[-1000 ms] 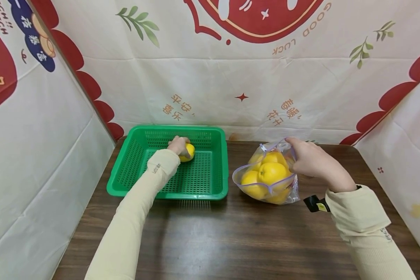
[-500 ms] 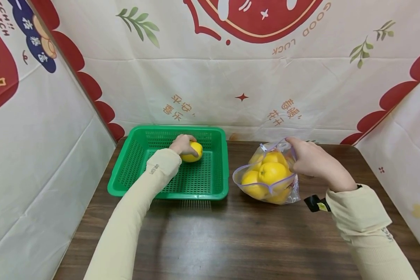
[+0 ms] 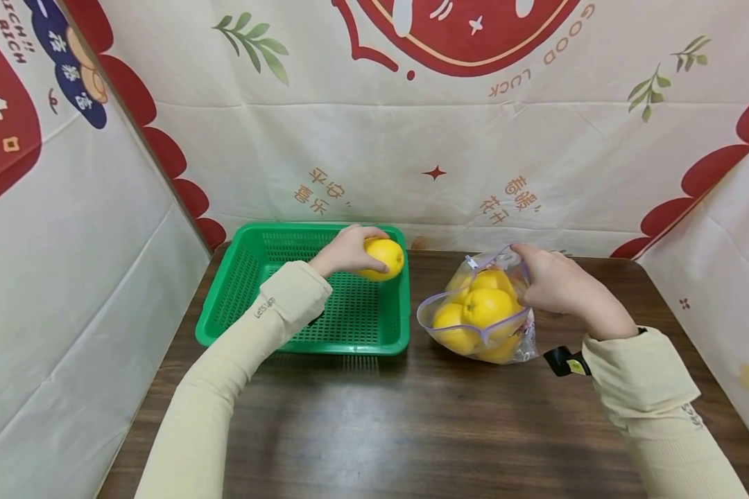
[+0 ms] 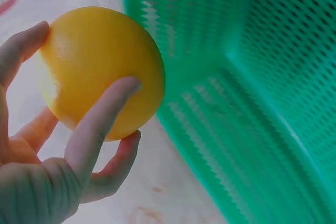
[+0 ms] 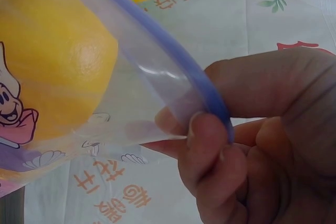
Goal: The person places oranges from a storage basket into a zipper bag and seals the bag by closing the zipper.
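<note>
A round yellow fruit, like an orange or lemon in colour, is held in my left hand over the right side of the green basket. In the left wrist view, thumb and fingers grip the fruit from around its sides. My right hand pinches the purple-edged rim of a clear zip bag; the right wrist view shows thumb and fingers on that rim. Several similar yellow fruits lie inside the bag, whose mouth stands open. A cartoon print shows on the bag's side.
Basket and bag stand side by side on a dark wood table, with a narrow gap between them. A printed white cloth rises behind and along both sides. A black wrist strap piece juts from the right sleeve.
My left hand has lifted the yellow fruit up from the basket's floor and carried it rightward to near the basket's right rim. The right hand and bag have stayed in place.
</note>
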`<state>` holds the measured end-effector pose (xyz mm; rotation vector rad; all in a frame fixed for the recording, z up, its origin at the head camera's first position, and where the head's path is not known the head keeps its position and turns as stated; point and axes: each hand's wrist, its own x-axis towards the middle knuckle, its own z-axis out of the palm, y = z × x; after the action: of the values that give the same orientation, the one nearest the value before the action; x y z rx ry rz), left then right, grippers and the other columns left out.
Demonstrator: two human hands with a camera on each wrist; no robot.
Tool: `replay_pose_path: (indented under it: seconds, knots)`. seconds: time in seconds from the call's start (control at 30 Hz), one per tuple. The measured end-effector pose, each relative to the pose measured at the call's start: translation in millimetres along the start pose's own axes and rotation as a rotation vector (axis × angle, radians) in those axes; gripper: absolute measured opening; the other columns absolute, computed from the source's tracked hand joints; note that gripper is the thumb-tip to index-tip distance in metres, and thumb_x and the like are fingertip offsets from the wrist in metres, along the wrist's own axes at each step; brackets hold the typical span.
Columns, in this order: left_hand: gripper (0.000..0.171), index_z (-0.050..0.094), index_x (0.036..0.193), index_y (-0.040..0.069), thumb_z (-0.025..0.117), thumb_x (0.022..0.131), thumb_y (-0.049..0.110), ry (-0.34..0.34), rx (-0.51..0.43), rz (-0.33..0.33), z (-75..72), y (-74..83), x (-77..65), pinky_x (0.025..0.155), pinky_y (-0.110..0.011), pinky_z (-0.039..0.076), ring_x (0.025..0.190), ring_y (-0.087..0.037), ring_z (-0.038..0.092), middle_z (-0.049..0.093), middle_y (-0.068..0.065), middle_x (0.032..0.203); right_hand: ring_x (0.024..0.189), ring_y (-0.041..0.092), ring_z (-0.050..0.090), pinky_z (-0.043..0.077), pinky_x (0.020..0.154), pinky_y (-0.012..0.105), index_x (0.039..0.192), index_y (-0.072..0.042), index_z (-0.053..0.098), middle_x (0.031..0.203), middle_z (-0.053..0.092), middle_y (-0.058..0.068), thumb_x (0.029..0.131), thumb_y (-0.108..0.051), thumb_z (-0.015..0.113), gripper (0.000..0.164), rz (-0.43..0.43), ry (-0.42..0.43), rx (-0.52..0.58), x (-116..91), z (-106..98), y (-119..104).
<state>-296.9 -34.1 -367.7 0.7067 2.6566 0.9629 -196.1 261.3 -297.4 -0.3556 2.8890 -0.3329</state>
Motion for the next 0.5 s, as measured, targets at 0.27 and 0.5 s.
replay_pose_path:
  seconds: [0.27,0.5]
  knots:
    - [0.059,0.055,0.125,0.020,0.075,0.071,0.034,-0.018,-0.006,0.129,6.9,42.8,-7.9,0.080,-0.032,0.043,0.106,-0.018,0.042,0.050,-0.003,0.123,0.071,0.025,0.050,0.043,0.061,0.037,0.129,0.014,0.034,0.089,0.059,0.017,0.063,0.001,0.063,0.073,-0.022,0.015,0.001,0,0,-1]
    - [0.059,0.053,0.125,0.019,0.075,0.072,0.029,-0.095,-0.217,0.236,19.7,76.0,-14.9,0.071,-0.025,0.050,0.102,-0.017,0.047,0.049,-0.002,0.122,0.065,0.023,0.048,0.042,0.061,0.037,0.129,0.015,0.032,0.078,0.056,0.011,0.064,0.000,0.062,0.073,-0.028,0.013,-0.001,1,0,-1]
